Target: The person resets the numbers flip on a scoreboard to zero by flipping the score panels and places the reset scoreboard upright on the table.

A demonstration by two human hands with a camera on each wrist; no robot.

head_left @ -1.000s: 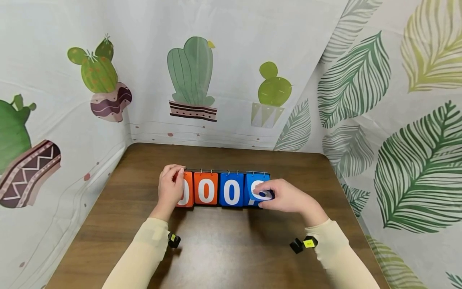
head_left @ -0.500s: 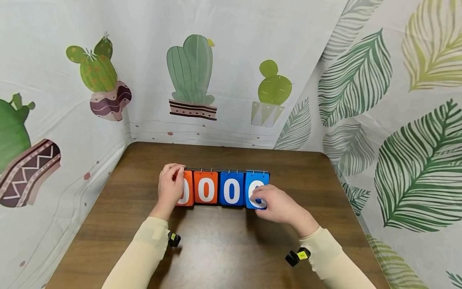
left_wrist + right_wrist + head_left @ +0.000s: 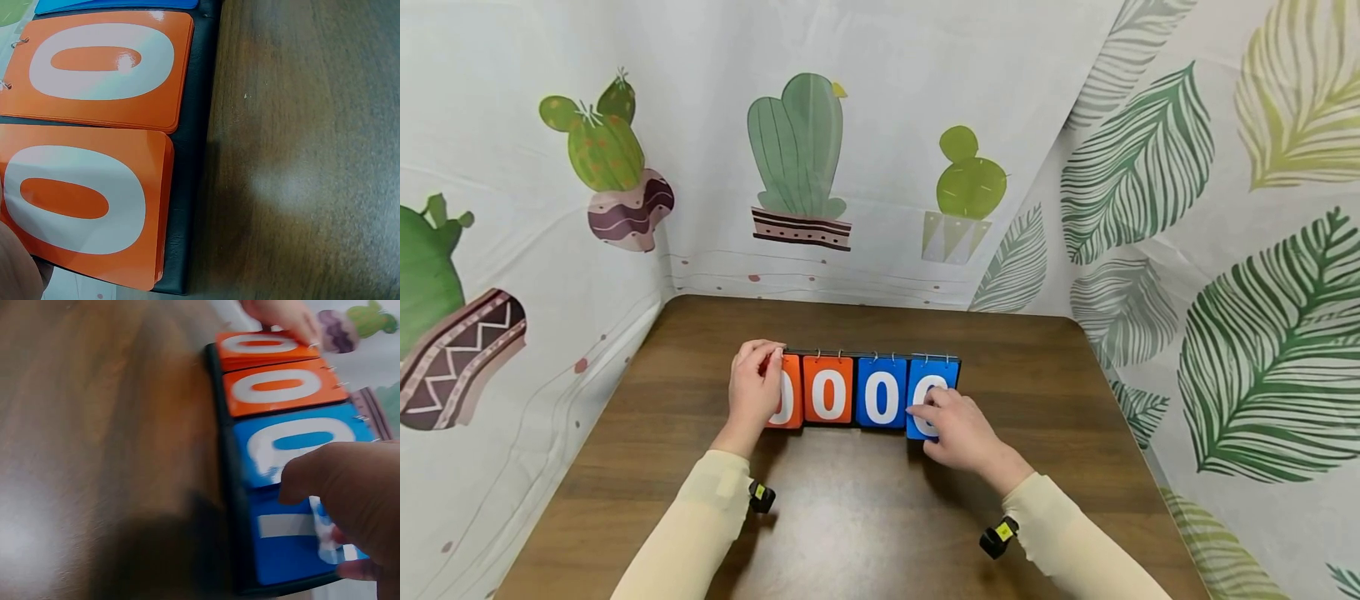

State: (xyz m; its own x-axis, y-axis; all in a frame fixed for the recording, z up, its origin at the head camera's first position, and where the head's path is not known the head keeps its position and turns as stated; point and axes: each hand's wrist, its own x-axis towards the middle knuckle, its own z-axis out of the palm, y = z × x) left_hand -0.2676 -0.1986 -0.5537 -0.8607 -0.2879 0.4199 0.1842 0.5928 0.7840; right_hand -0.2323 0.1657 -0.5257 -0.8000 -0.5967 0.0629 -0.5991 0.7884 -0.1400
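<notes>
A flip scoreboard with a black backing (image 3: 199, 69) stands on the table, its number cards hung on metal rings. My left hand (image 3: 754, 385) grips its left end, partly covering the first orange card (image 3: 792, 400). The second orange card (image 3: 827, 390) and the first blue card (image 3: 882, 392) each read 0. At the right end, my right hand (image 3: 964, 429) pinches the rightmost blue card (image 3: 931, 369) by its lower part. Its digit is partly hidden by my fingers. Below the hand in the right wrist view, a blue card (image 3: 284, 562) shows a white bar.
The brown wooden table (image 3: 850, 517) extends in front of the scoreboard. White cloth (image 3: 895, 50) printed with cacti hangs behind it, and leaf-printed cloth (image 3: 1150, 292) hangs on the right. Each wrist carries a small black camera.
My right hand has moved left and slightly down across the rightmost blue card, which has shifted left and now covers the digit that showed behind it. My left hand has stayed put.
</notes>
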